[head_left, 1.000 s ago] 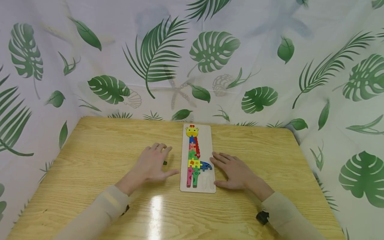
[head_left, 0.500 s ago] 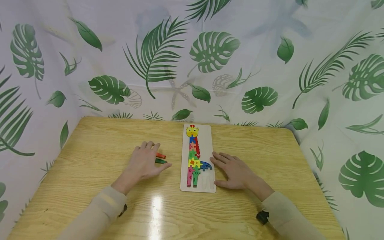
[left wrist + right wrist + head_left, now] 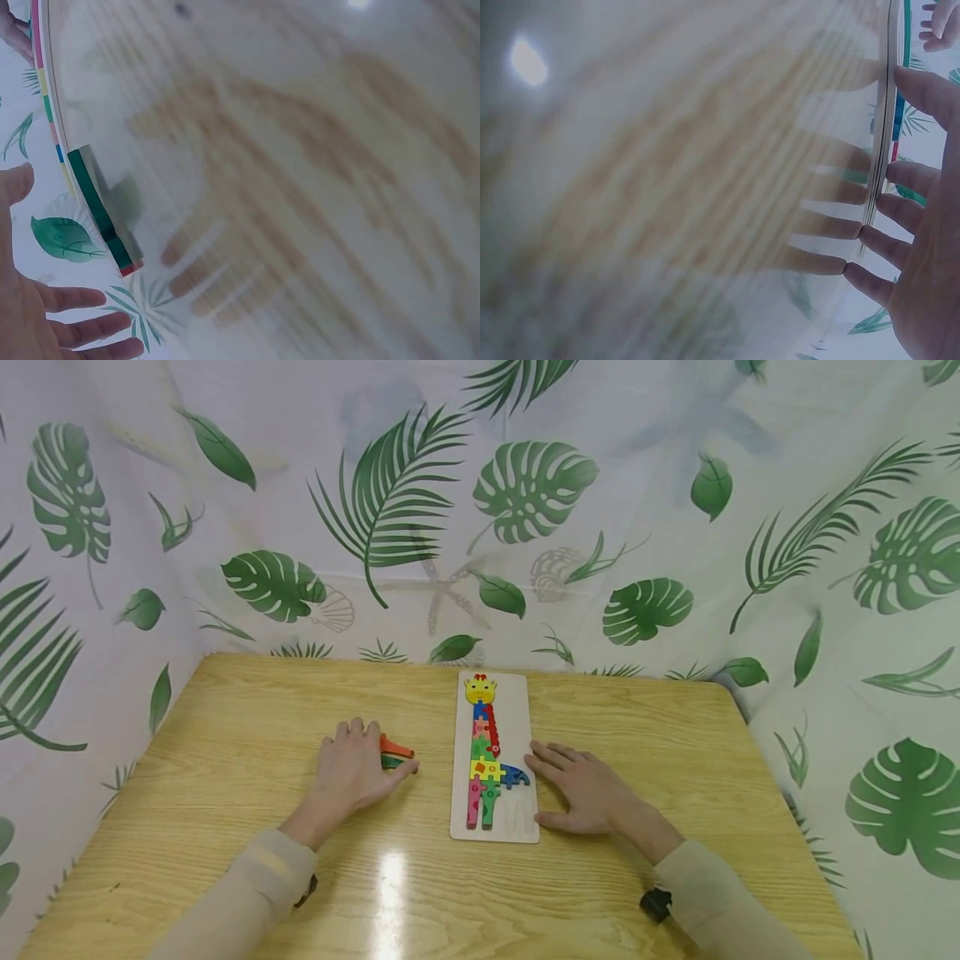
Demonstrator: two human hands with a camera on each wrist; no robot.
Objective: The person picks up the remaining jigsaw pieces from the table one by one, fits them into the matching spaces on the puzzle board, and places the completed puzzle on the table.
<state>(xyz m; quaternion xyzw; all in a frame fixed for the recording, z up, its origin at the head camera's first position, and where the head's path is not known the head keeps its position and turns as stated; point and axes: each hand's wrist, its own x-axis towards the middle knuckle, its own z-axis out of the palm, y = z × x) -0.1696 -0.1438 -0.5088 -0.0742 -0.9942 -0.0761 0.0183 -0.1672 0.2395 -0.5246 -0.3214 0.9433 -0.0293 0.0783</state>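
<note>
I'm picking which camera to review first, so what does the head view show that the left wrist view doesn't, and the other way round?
Only the head view: the painted face on the giraffe's head, the unfilled leg slots and the person's sleeves.

Only the left wrist view: the palm side of the left hand, mirrored in the tabletop.

Both: the puzzle board, the green piece near the left hand, and at least part of the right hand.

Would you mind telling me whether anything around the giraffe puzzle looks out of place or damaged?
Nothing looks damaged or spilled. What stands out is an orange piece and a green piece lying loose by the left hand, off the board, whose lower-right recess is unfilled.
</note>
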